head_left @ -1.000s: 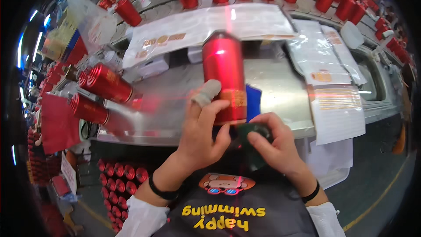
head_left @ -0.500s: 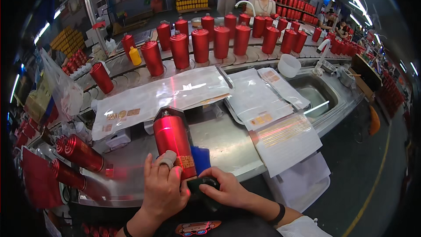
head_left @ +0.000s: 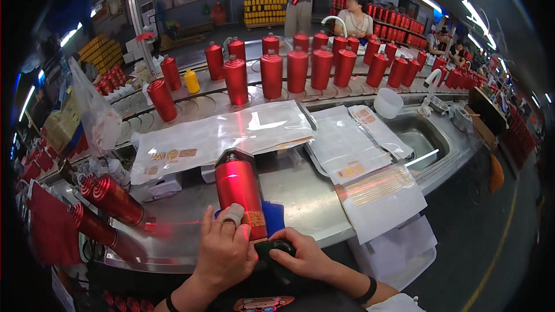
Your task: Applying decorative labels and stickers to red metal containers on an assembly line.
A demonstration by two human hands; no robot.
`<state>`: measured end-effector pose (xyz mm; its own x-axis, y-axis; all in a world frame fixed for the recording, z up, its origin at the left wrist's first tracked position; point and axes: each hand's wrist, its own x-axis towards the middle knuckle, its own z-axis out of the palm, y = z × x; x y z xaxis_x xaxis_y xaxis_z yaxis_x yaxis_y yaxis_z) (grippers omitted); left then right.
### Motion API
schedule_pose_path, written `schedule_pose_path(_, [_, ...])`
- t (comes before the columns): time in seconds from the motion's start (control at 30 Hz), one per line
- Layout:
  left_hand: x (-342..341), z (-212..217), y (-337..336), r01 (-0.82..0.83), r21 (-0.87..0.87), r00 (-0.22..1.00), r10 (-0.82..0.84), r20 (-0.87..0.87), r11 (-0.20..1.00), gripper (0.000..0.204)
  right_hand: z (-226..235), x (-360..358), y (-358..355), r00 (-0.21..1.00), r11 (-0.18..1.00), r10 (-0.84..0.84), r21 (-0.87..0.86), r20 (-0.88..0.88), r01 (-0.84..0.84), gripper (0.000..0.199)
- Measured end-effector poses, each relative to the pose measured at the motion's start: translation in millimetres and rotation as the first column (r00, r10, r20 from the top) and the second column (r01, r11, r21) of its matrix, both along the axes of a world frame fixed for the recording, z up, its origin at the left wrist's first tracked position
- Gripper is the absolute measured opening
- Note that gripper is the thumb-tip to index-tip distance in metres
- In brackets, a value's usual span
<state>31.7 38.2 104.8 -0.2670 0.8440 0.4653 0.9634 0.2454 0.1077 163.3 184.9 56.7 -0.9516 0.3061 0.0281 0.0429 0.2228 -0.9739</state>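
A red bottle (head_left: 236, 182) lies tilted on the steel bench in front of me, its neck pointing away, in a dark angular holder (head_left: 247, 155). Gold print marks its lower end. My left hand (head_left: 226, 248) rests against that end with fingers partly spread, one wrapped in a pale band (head_left: 233, 214). Close to the bottle's base, my right hand (head_left: 303, 254) pinches a dark green-black hand-held piece (head_left: 274, 249), whose kind I cannot make out. A blue pad (head_left: 273, 215) sits right of the bottle.
Glossy printed sheets (head_left: 222, 133) and more sheets (head_left: 347, 144) cover the bench beyond. A sink (head_left: 430, 138) is at right. Red bottles (head_left: 118, 199) lean at left. A conveyor (head_left: 202, 104) carries red bottles. Two people stand or sit behind it.
My view has shifted, so the bench appears farther right and lower. Bottles in the conveyor's near row have moved right. Both hands stay in about the same place on the bottle.
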Motion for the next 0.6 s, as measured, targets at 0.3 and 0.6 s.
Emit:
schedule_pose_path(0.3, [-6.4,-3.8,-6.9,0.01,0.035,1.0,-0.011,0.02,0.999,0.029,-1.5,-5.5,-5.9,1.0,1.0,-0.005,0.03,0.025,0.004,0.032])
schedule_pose_path(0.6, [-9.4,-10.5,-15.4,0.009,0.076,0.991,-0.019,0.129,0.997,0.036,-7.6,-9.1,-9.2,0.997,0.997,0.017,0.079,-0.071,-0.011,0.032])
